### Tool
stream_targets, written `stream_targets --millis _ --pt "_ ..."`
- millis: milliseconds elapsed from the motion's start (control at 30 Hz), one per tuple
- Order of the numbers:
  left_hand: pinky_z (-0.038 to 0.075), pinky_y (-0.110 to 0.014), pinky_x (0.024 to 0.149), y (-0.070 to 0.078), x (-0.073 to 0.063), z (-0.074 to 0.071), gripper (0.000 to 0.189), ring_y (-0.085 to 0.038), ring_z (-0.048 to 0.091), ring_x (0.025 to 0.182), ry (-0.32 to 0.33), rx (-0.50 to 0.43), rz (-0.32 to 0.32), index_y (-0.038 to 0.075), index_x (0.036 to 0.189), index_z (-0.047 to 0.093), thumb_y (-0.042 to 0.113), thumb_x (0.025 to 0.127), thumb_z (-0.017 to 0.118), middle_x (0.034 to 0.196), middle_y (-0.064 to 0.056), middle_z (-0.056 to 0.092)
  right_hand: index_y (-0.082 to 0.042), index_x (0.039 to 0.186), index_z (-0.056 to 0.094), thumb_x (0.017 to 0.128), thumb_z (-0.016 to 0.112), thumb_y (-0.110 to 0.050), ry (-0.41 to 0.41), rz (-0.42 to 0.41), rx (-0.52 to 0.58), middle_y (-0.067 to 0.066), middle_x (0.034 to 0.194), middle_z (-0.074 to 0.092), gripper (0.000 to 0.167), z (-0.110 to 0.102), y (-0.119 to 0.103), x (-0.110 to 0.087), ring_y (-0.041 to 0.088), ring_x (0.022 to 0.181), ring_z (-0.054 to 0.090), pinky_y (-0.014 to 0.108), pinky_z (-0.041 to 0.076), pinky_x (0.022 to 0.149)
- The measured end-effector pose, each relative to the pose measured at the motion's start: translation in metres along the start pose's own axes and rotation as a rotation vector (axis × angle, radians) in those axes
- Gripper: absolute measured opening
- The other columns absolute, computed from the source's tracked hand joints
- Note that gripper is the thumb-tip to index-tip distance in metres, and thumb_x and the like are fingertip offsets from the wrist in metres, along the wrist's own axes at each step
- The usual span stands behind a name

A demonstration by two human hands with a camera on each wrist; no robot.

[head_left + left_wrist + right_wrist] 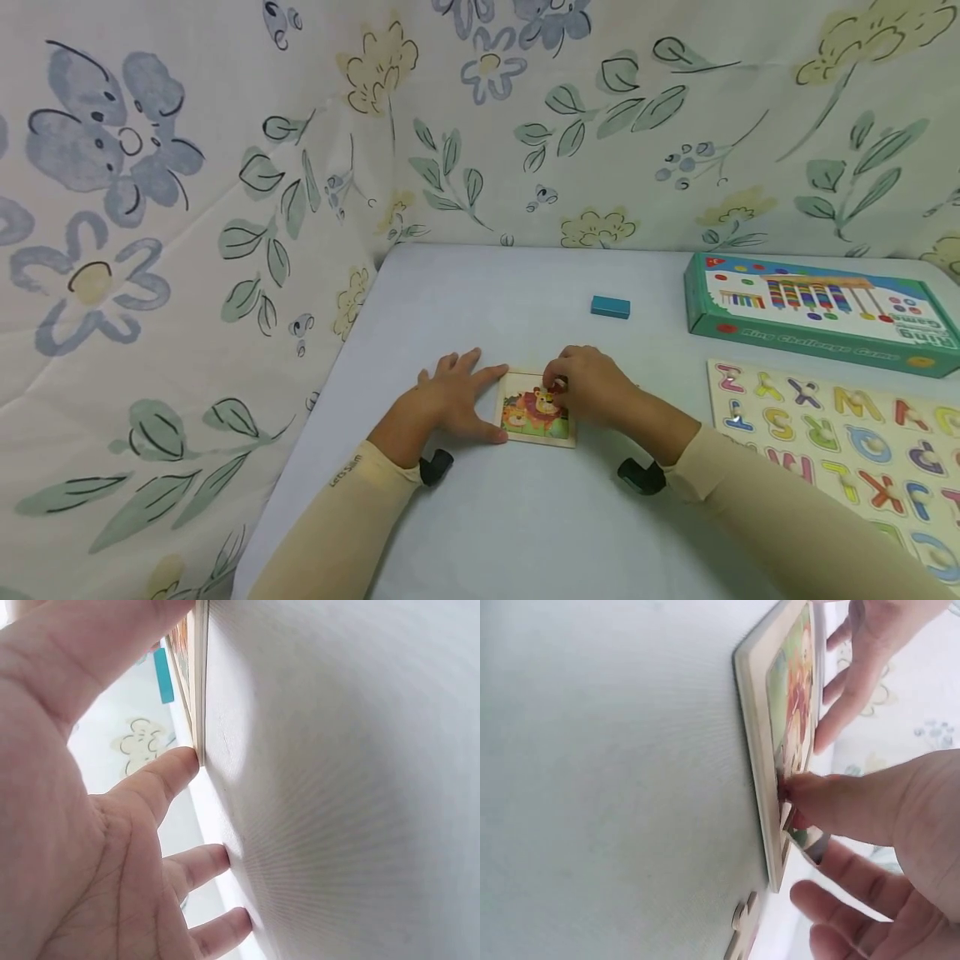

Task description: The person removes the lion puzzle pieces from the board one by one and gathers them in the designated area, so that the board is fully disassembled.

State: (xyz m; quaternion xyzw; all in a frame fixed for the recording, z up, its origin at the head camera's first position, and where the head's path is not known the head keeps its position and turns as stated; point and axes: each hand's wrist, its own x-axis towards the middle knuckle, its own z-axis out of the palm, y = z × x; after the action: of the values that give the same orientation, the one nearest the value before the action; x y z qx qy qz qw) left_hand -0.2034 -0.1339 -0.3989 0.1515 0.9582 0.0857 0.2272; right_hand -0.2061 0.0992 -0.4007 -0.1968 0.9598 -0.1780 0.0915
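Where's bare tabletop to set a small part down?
Free: tabletop left of the blue block, beyond the left hand and puzzle; near patch between the sleeves. Crowded: the puzzle, left hand at its edge, right hand over it, a loose piece nearby; right side, with game box and letter board.

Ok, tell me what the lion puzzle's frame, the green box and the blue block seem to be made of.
Puzzle frame: probably matte plywood; pale tan, with layered-looking edges.
Green box: likely cardboard, smooth and printed; flat panels meet at straight edges.
Blue block: perhaps painted wood or plastic, smooth-looking; its plain, even colour leaves that open.
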Motion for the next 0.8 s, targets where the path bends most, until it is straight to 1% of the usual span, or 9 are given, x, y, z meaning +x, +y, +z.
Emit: stream_targets --millis 100,167,233,300,367,433,533,700,800 --pt "0.016 -0.074 0.117 0.001 0.0 0.0 0.101 -0.04 0.008 0.157 0.0 -0.005 0.001 0.044 0.16 0.028 0.067 0.077 0.079 0.173 -0.005 0.011 -0.022 0.116 0.074 0.091 0.078 -0.014 0.012 0.011 0.004 0.004 0.11 0.068 0.027 0.0 0.0 -0.001 0.024 0.104 0.062 0.045 0.056 0.095" --pt "0.017 -0.074 0.117 0.001 0.0 0.001 0.101 -0.041 0.008 0.157 -0.002 -0.003 0.001 0.044 0.16 0.028 0.067 0.077 0.079 0.173 -0.005 0.01 -0.021 0.128 0.066 0.094 0.075 -0.013 0.014 0.028 0.042 0.004 0.109 0.068 0.037 -0.001 0.001 -0.002 0.023 0.102 0.063 0.044 0.057 0.093" --pt "0.017 -0.074 0.117 0.001 0.001 0.001 0.101 -0.041 0.009 0.157 -0.003 -0.001 0.0 0.044 0.16 0.028 0.067 0.077 0.079 0.173 -0.005 0.01 -0.019 0.134 0.061 0.095 0.073 -0.012 0.016 0.04 0.085 0.003 0.105 0.068 0.041 -0.004 0.003 -0.003 0.022 0.097 0.063 0.042 0.058 0.088" --pt "0.016 -0.073 0.118 0.001 0.001 0.002 0.101 -0.04 0.008 0.157 -0.005 0.002 -0.002 0.044 0.16 0.028 0.067 0.077 0.079 0.173 -0.005 0.01 -0.015 0.132 0.061 0.096 0.072 -0.011 0.025 0.029 0.126 0.002 0.1 0.069 0.038 -0.01 0.008 -0.006 0.021 0.092 0.062 0.038 0.059 0.083" --pt "0.016 -0.073 0.118 0.001 0.002 0.002 0.101 -0.04 0.008 0.158 -0.005 -0.003 -0.002 0.044 0.16 0.028 0.067 0.077 0.08 0.173 -0.005 0.01 -0.012 0.125 0.066 0.096 0.071 -0.009 0.035 0.018 0.148 0.002 0.098 0.069 0.03 -0.02 0.016 -0.011 0.02 0.089 0.061 0.037 0.058 0.08" --pt "0.015 -0.073 0.118 0.002 0.002 0.002 0.101 -0.04 0.008 0.158 -0.002 -0.006 -0.001 0.043 0.16 0.029 0.066 0.076 0.08 0.173 -0.005 0.011 -0.009 0.119 0.07 0.096 0.071 -0.007 0.044 0.017 0.156 0.002 0.099 0.07 0.023 -0.031 0.028 -0.018 0.02 0.09 0.062 0.038 0.058 0.081" --pt "0.015 -0.074 0.118 0.002 0.001 0.001 0.101 -0.04 0.008 0.158 -0.003 -0.009 0.0 0.043 0.161 0.028 0.066 0.077 0.08 0.173 -0.005 0.01 -0.008 0.116 0.072 0.096 0.071 -0.007 0.039 0.058 0.164 0.003 0.101 0.071 0.02 -0.048 0.05 -0.03 0.022 0.095 0.064 0.039 0.058 0.082" --pt "0.014 -0.074 0.117 0.001 -0.001 -0.001 0.101 -0.041 0.007 0.157 -0.007 -0.006 -0.003 0.042 0.161 0.028 0.065 0.077 0.08 0.173 -0.006 0.01 -0.007 0.116 0.074 0.094 0.072 -0.008 -0.037 0.13 0.195 0.004 0.099 0.071 0.021 -0.067 0.091 -0.048 0.021 0.092 0.065 0.031 0.055 0.071" --pt "0.014 -0.075 0.117 0.0 0.0 0.0 0.101 -0.041 0.007 0.157 -0.008 -0.011 0.001 0.042 0.161 0.028 0.066 0.077 0.08 0.173 -0.006 0.009 -0.007 0.115 0.076 0.093 0.073 -0.008 -0.098 0.143 0.229 0.003 0.097 0.07 0.022 -0.071 0.11 -0.056 0.02 0.091 0.064 0.03 0.054 0.071"
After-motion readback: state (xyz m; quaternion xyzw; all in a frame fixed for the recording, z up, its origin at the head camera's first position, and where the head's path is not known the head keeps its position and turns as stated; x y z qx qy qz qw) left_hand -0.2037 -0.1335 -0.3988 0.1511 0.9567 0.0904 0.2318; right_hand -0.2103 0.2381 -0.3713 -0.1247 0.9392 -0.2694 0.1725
